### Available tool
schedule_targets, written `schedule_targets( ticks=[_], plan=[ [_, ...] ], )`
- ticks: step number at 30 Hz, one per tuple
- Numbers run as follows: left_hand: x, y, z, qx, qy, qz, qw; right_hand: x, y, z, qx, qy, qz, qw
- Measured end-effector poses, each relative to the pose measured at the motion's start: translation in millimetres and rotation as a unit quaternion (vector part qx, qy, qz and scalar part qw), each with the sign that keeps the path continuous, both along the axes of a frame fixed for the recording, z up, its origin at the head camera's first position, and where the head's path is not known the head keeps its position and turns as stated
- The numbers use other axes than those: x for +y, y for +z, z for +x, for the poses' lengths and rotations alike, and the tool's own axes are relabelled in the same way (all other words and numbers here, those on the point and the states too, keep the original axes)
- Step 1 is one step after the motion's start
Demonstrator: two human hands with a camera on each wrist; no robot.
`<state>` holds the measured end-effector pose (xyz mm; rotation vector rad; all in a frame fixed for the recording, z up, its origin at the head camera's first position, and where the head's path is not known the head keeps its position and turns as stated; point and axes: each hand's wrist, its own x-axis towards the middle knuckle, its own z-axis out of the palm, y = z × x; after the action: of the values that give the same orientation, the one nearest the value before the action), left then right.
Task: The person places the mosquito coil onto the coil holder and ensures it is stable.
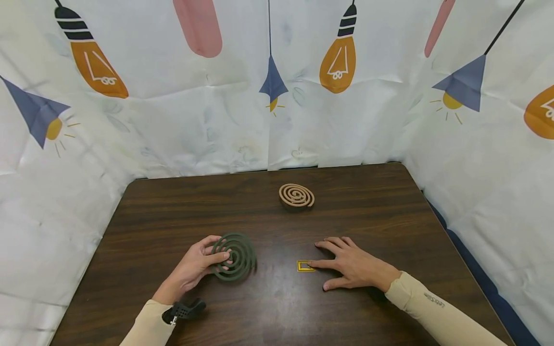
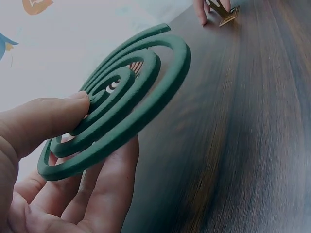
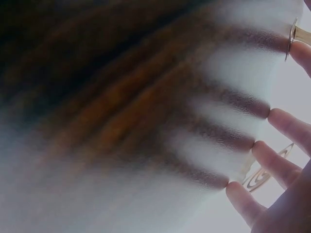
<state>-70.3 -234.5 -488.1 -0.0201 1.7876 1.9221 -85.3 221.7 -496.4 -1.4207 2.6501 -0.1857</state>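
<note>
My left hand (image 1: 195, 265) holds a green mosquito coil (image 1: 248, 254) tilted up above the table. In the left wrist view the thumb presses the middle of its spiral (image 2: 146, 115) while the other fingers support it from beneath. My right hand (image 1: 352, 266) lies with fingers spread and fingertips on the tabletop. Its index finger rests on a small gold metal stand (image 1: 298, 266), which has a rectangular frame base. An upright piece of this stand (image 2: 228, 18) shows in the left wrist view.
A brown mosquito coil (image 1: 296, 195) sits raised over its shadow toward the back of the dark wooden table (image 1: 195, 206). White cloth (image 1: 207, 125) printed with lamps hangs behind and along both sides. A black strap (image 1: 182, 311) circles the left wrist.
</note>
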Motion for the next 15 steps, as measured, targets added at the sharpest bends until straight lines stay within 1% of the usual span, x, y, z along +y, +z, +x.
schedule_targets(
  ticks=[7, 15],
  plan=[
    [6.9, -1.6, -2.7, -0.004, -0.005, 0.013, 0.9999, -2, -0.8, -1.4, 0.001, -0.002, 0.001, 1.0],
    [17.2, -4.4, -4.0, -0.004, -0.003, 0.013, 0.9999, -3, -2.8, -3.9, 0.008, -0.005, -0.001, 0.9999]
  ],
)
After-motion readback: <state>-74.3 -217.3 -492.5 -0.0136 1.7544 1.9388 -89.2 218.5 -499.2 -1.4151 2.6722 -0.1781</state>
